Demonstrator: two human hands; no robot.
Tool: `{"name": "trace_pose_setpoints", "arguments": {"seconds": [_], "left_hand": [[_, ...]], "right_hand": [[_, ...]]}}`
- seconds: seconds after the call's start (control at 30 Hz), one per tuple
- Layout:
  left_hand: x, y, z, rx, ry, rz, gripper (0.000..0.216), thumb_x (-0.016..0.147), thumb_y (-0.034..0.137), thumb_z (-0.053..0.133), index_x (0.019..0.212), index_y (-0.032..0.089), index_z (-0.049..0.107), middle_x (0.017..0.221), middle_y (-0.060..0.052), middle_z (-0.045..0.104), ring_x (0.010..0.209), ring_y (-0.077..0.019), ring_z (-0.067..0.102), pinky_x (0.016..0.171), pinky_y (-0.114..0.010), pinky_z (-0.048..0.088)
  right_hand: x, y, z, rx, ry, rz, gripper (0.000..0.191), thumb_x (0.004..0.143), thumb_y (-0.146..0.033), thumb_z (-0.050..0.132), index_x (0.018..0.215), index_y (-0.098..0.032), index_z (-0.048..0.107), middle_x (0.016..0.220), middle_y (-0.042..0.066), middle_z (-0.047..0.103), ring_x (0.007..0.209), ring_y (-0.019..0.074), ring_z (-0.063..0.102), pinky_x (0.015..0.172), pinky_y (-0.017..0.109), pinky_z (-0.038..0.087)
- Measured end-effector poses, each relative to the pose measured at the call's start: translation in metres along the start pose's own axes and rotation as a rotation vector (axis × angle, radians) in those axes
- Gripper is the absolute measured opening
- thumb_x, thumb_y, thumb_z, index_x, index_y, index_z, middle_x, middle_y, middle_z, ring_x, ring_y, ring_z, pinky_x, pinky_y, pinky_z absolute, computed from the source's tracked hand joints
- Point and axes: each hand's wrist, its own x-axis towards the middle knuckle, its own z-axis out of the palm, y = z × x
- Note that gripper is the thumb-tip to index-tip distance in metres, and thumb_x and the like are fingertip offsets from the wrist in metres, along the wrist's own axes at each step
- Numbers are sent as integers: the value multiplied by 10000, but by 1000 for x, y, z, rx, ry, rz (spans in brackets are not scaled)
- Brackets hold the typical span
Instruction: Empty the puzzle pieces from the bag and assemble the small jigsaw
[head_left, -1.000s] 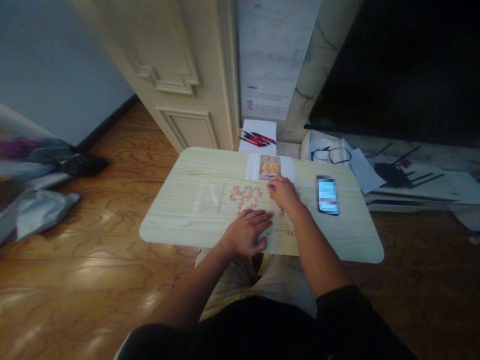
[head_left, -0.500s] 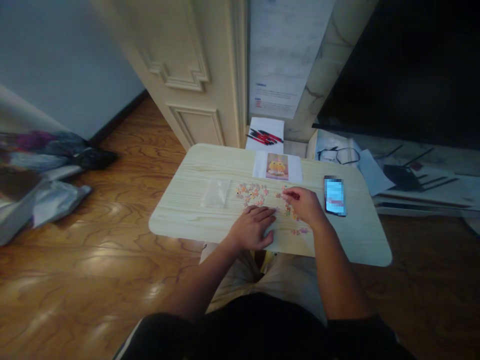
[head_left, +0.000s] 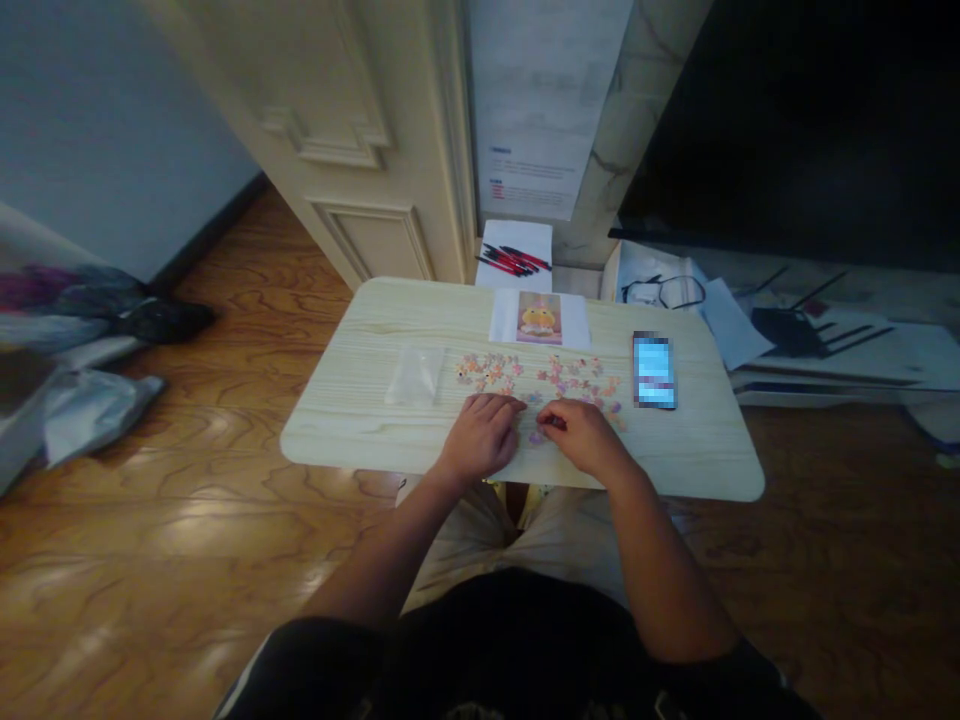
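Small pastel jigsaw puzzle pieces lie in two loose groups on the pale wood-grain table: a left cluster and a right cluster. My left hand rests below the left cluster, palm down, its fingers stretched toward a few bluish pieces. Just right of it, my right hand has thumb and fingers pinched together at the tabletop. What lies in that pinch is too small to make out clearly. A purplish puzzle piece sits by its fingertips. Behind the pieces lies a picture sheet showing a yellow figure.
A clear plastic bag lies left of the pieces, and a lit phone lies at the right. Beyond the far edge, red and black pens rest on white paper. Glasses and a black router are on the cabinet.
My right hand has come down and left from the right cluster, closer to my left hand. More of the right cluster shows. The view has shifted slightly.
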Motion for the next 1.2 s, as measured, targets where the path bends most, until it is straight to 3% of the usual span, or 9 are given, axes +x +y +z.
{"name": "trace_pose_setpoints", "arguments": {"seconds": [0.1, 0.2, 0.3, 0.47, 0.63, 0.9, 1.2], "left_hand": [[-2, 0, -2, -18, -59, 128, 335, 910, 286, 549, 1201, 237, 709, 1220, -85, 702, 1103, -276, 599, 976, -477, 460], [-3, 1, -3, -39, -108, 280, 357, 914, 302, 558, 1229, 264, 721, 1266, -63, 706, 1108, -271, 592, 975, -477, 458], [-3, 0, -3, -36, -116, 338, 372, 911, 319, 563, 1239, 265, 728, 1248, -58, 723, 1086, -266, 596, 965, -473, 470], [-5, -4, -5, 10, -116, 304, 385, 908, 353, 582, 1248, 259, 733, 1210, -72, 736, 1059, -270, 618, 943, -478, 489], [-14, -7, -11, 37, -112, 279, 422, 906, 347, 577, 1298, 264, 708, 1256, -81, 721, 1111, -288, 613, 956, -497, 491], [-24, 8, -16, 52, -151, 192, 484, 902, 379, 587, 1359, 236, 651, 1327, -103, 668, 1131, -304, 596, 942, -495, 481], [-29, 11, -11, 39, -125, 153, 491, 889, 379, 585, 1361, 258, 646, 1356, -100, 640, 1158, -310, 578, 971, -500, 466]], "right_hand": [[-4, 14, -13, 39, 110, 88, 106, 886, -175, 677, 934, -246, 741, 914, 15, 750, 800, 179, 670, 760, 307, 509], [-15, 33, -26, 29, 154, 130, 116, 891, -188, 669, 952, -243, 752, 946, 22, 755, 818, 181, 677, 777, 313, 525], [-30, 50, -36, 9, 166, 148, 145, 883, -170, 660, 955, -236, 767, 965, 36, 761, 851, 192, 688, 794, 324, 535], [-58, 66, -52, -59, 211, 225, 160, 883, -191, 666, 981, -239, 783, 962, 45, 765, 825, 199, 688, 792, 339, 543], [-73, 61, -56, -37, 165, 200, 165, 896, -183, 657, 981, -243, 785, 1007, 47, 751, 861, 194, 690, 814, 338, 547], [-67, 54, -31, 12, 93, 153, 154, 904, -193, 682, 1003, -249, 785, 1014, 52, 719, 890, 198, 695, 825, 340, 567], [-59, 38, -27, -59, 93, 119, 102, 921, -184, 677, 969, -235, 751, 999, 45, 693, 918, 196, 673, 846, 330, 544]]}}
